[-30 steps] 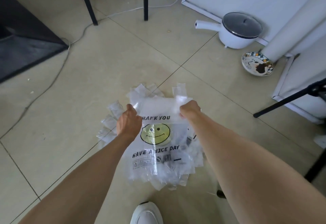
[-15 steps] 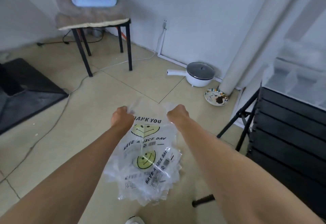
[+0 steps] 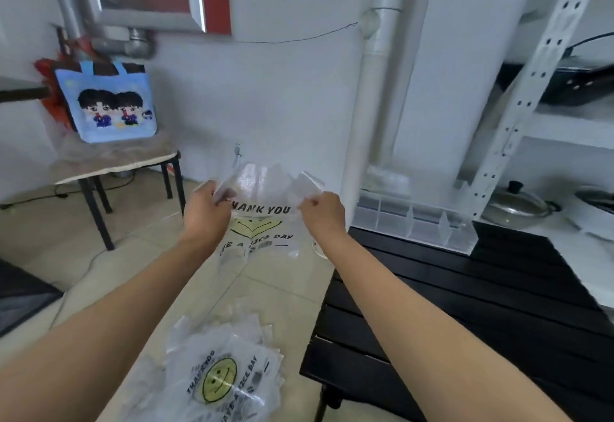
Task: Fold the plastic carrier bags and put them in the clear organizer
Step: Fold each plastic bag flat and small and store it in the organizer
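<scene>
A: Where's the clear plastic carrier bag printed with a yellow smiley point(image 3: 262, 222)?

B: Hanging in the air over the tiled floor, held by its top corners — left hand point(image 3: 204, 212) and right hand point(image 3: 324, 212) each pinch a handle between curled fingers.

A: The risk?

B: The film is slick and limp; it could slip from the grip or crease crookedly. The clear compartmented organizer point(image 3: 412, 220) waits on the black slatted table point(image 3: 465, 292), and the heap of similar bags point(image 3: 219, 378) lies on the floor — easy to tread on.
</scene>
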`<action>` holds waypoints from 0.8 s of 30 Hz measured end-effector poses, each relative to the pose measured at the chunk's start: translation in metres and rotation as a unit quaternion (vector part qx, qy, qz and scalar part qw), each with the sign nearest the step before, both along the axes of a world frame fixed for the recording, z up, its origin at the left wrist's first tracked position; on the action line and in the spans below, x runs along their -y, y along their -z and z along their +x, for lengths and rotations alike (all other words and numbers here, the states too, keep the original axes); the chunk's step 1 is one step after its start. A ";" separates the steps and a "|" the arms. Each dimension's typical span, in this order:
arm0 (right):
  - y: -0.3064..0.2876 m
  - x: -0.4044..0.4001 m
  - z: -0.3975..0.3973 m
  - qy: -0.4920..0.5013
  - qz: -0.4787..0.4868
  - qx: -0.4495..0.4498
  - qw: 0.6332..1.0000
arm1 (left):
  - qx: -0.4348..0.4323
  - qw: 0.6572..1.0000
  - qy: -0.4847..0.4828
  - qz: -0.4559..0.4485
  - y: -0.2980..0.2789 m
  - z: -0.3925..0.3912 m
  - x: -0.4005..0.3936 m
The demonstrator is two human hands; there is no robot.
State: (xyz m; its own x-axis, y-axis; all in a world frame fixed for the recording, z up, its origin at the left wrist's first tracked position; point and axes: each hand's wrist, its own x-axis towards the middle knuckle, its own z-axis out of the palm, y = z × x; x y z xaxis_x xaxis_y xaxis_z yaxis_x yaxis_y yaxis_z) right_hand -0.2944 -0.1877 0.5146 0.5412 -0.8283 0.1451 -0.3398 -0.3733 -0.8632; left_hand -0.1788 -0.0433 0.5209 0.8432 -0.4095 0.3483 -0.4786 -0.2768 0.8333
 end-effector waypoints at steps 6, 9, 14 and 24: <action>-0.038 0.013 -0.074 0.082 -0.051 0.114 0.989 | 0.080 0.995 0.044 -0.042 -0.043 -0.063 0.031; -0.040 0.021 -0.109 0.132 -0.057 0.152 0.978 | 0.126 0.988 0.077 -0.055 -0.044 -0.089 0.047; -0.023 0.020 -0.178 0.191 -0.062 0.209 0.957 | 0.201 0.963 0.168 -0.068 -0.017 -0.129 0.063; 0.070 0.007 -0.280 0.157 -0.116 0.179 0.964 | 0.327 0.876 0.354 0.026 0.079 -0.164 0.043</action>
State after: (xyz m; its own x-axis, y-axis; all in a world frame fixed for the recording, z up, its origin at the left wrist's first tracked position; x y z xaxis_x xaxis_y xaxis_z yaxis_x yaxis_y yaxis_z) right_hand -0.5746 -0.1945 0.4446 0.1503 -0.8661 0.4767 -0.1624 -0.4973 -0.8523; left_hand -0.3428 -0.0859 0.4424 -0.0016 -0.7788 0.6273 -0.9155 0.2535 0.3124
